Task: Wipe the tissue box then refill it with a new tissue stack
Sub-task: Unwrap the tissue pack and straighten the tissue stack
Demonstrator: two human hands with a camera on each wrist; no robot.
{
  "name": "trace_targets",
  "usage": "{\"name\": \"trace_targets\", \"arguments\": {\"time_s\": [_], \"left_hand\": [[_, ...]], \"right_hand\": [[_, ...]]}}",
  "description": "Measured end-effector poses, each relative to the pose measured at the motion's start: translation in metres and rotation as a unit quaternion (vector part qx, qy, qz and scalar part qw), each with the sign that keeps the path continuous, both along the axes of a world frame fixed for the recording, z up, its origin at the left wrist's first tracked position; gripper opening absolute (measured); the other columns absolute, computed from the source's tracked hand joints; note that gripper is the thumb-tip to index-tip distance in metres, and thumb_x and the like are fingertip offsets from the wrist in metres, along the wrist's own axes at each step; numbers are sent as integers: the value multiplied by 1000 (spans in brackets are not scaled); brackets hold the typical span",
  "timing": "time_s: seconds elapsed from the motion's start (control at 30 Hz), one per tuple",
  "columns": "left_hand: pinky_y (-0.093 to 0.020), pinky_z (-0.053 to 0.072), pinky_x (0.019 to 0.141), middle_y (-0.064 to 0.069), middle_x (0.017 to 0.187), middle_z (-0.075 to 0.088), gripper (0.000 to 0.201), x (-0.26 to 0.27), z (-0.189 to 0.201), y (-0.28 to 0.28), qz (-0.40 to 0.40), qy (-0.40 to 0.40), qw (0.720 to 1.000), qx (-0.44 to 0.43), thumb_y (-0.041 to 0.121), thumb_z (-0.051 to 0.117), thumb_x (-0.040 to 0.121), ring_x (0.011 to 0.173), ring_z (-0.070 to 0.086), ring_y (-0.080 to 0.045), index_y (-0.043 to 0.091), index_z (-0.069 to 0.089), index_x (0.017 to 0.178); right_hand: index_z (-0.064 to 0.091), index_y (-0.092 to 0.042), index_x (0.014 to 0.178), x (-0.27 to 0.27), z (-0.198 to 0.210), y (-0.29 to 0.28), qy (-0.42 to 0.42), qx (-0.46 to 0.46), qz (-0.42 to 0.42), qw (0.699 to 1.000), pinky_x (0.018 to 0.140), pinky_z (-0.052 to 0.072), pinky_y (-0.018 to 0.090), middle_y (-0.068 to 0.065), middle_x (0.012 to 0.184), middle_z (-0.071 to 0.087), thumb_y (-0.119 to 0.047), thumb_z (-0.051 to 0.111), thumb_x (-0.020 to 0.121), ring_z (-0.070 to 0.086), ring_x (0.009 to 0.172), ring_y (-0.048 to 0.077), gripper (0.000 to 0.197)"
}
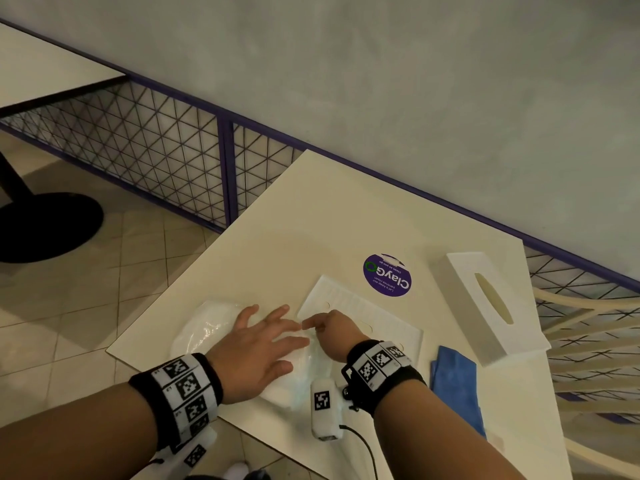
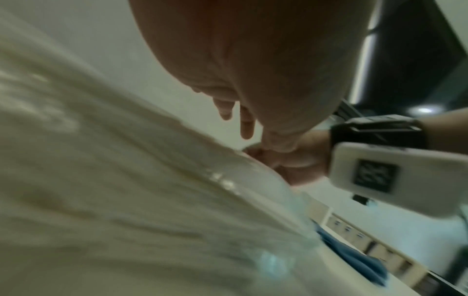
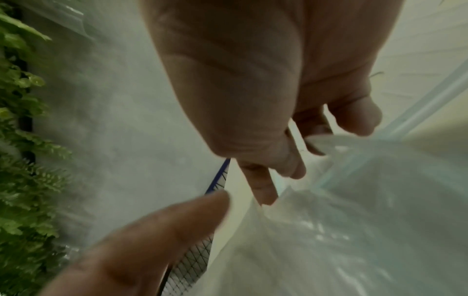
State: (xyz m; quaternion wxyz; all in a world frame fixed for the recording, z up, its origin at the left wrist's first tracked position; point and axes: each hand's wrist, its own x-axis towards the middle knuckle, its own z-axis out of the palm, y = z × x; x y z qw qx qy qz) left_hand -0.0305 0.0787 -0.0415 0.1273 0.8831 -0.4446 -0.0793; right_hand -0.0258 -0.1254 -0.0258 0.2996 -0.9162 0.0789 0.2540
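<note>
Two hands on pack (image 1: 204, 327) at near table (image 1: 277, 216) edge | left hand (image 1: 259, 348) spread flat, pressing pack down to steady it | right hand (image 1: 332, 332) pinching wrapper edge, likely to tear it open | box (image 1: 491, 303) upside down, far right, base (image 1: 363, 313) off, ready for refill | cloth (image 1: 457, 379) beside box

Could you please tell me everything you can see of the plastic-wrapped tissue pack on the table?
The tissue pack is a soft white stack in clear, glossy, crinkled plastic wrap, lying flat near the table's front left edge. The left hand rests on it with fingers spread and straight. The right hand pinches the wrap at its right end, beside the flat white base panel. Whether the wrap is torn open cannot be told.
</note>
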Motion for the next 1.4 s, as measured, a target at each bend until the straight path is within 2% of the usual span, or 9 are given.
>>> {"name": "trace_targets", "arguments": {"time_s": [0.1, 0.23, 0.37, 0.6, 0.73, 0.87, 1.03, 1.3, 1.4], "left_hand": [[-59, 12, 113, 13, 143, 43, 48, -5, 7, -26, -29, -19, 998, 44, 43, 25, 94, 146, 14, -17, 33, 38, 138], [-57, -6, 113, 3, 151, 33, 47, -3, 20, -59, -56, 9, 987, 152, 35, 26, 100, 147, -2, -23, 22, 26, 145], [-60, -8, 112, -4, 143, 44, 45, 8, 19, -73, -82, 21, 970, 226, 34, 30, 100, 147, 1, -26, 20, 31, 143], [-46, 4, 113, 9, 107, 64, 29, 22, 32, -65, -41, 95, 993, 64, 24, 54, 92, 126, 41, -7, 31, 58, 120], [-31, 8, 104, 12, 108, 63, 13, 27, 43, -46, -16, 116, 993, -29, 25, 60, 89, 124, 39, -1, 37, 66, 89], [-29, 14, 106, 20, 110, 51, 30, 27, 45, -23, -9, 140, 988, -65, 22, 62, 88, 120, 35, 4, 49, 55, 74], [-26, 26, 103, 26, 106, 45, 26, 19, 39, -9, 58, 183, 979, -76, 31, 67, 85, 111, 34, -12, 55, 62, 76], [-24, 31, 99, 25, 105, 57, 30, 8, 37, -8, 84, 209, 968, -114, 36, 69, 83, 108, 32, -10, 60, 55, 73], [-15, 32, 92, 27, 114, 47, 32, 6, 36, -4, 77, 191, 972, -117, 32, 65, 86, 107, 33, -8, 60, 55, 96]], "right_hand": [[64, -21, 117, 0, 4, -11, 15, -12, -12, 1000, 78, 43, 18, 3, 126, 62, -3, 44, 89, 60, 109, 17, 38], [60, -21, 103, -16, 8, -31, 71, 14, -38, 997, 48, 40, 14, -2, 93, 68, -8, 66, 77, 58, 70, 8, 30], [58, -24, 92, -34, 2, -40, 96, -26, -19, 995, 47, 41, 15, -4, 87, 65, -6, 71, 72, 55, 64, 9, 30], [59, -29, 82, -48, -5, -51, -25, 0, -114, 993, 67, 43, 16, -4, 86, 64, -3, 54, 80, 57, 73, 10, 26], [61, -23, 86, -50, 10, -43, -156, 141, -190, 959, 78, 49, 21, -7, 81, 68, 3, 46, 84, 60, 77, 8, 30], [69, -18, 99, -42, 23, -26, -157, 124, -120, 972, 73, 44, 9, -6, 90, 66, 1, 50, 84, 59, 79, 7, 30], [65, -20, 117, -28, 21, -8, -66, 3, -7, 998, 87, 44, 20, 0, 121, 60, -6, 54, 83, 58, 100, 13, 38], [49, -18, 135, -20, 5, 9, -16, -20, 33, 999, 96, 44, 26, 4, 134, 53, -28, 69, 81, 57, 116, 20, 59], [54, -14, 130, -20, 4, 12, -43, -9, 15, 999, 89, 44, 23, 4, 131, 56, -26, 69, 81, 58, 114, 20, 53]]}}
